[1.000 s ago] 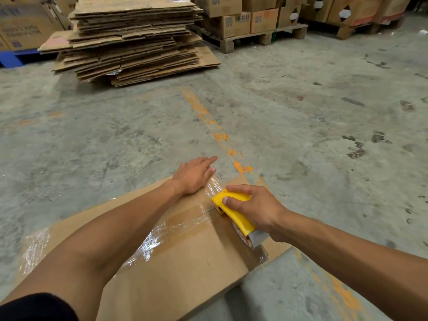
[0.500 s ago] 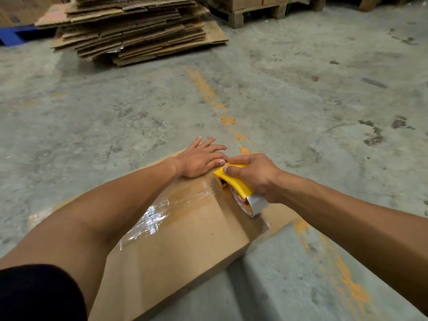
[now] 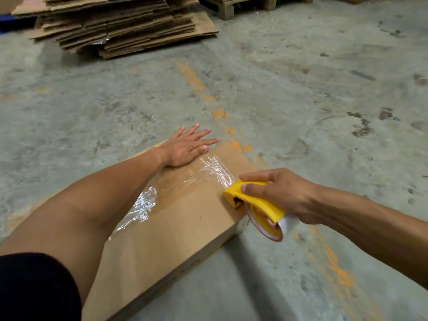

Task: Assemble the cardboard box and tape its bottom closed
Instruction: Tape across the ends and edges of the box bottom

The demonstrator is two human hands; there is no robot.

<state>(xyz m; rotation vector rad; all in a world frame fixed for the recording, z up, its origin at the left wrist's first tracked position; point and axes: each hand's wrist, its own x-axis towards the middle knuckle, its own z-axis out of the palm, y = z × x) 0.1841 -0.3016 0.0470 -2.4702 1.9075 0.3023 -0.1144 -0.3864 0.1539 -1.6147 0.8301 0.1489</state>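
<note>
A brown cardboard box stands on the concrete floor below me, its flaps folded flat on top. A strip of clear tape runs along the middle seam, wrinkled and shiny near the far end. My left hand lies flat with fingers spread on the far edge of the box, beside the tape. My right hand grips a yellow tape dispenser at the box's right edge, its roll hanging just past the corner.
A tall stack of flattened cardboard sheets lies at the back left. A wooden pallet sits at the back centre. A worn orange line crosses the grey floor toward the box.
My right hand has pulled the dispenser away from my left hand toward the box's right edge. My left hand has slid further out and spread flat. The view has tilted down.
</note>
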